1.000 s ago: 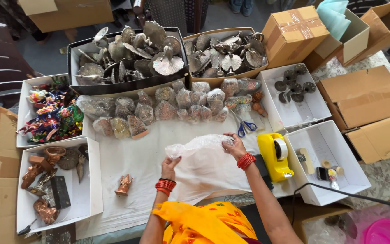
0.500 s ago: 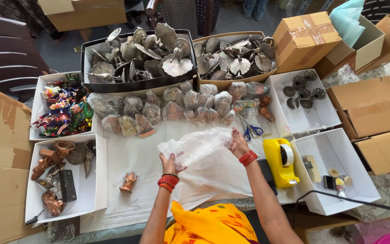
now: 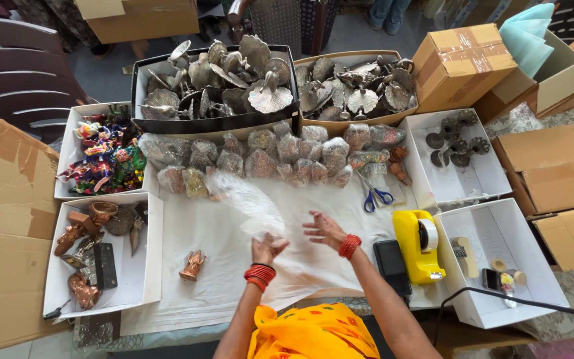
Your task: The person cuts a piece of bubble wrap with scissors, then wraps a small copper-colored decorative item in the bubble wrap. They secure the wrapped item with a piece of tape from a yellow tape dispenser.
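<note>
My left hand grips a clear plastic bag by its near end; the bag stretches up and to the left over the white paper sheet. My right hand hovers just to the right of it, fingers spread and empty. Both wrists wear red bangles. A small copper figurine lies on the paper left of my left hand. A stack of more clear bags lies beneath my hands.
Rows of wrapped figurines lie beyond my hands. Two trays of metal peacock pieces stand at the back. Blue scissors, a yellow tape dispenser, a black phone, white boxes and cardboard cartons surround the sheet.
My left hand has lifted one clear bag off the stack and swung it up to the left. My right hand has let go and drawn back, open.
</note>
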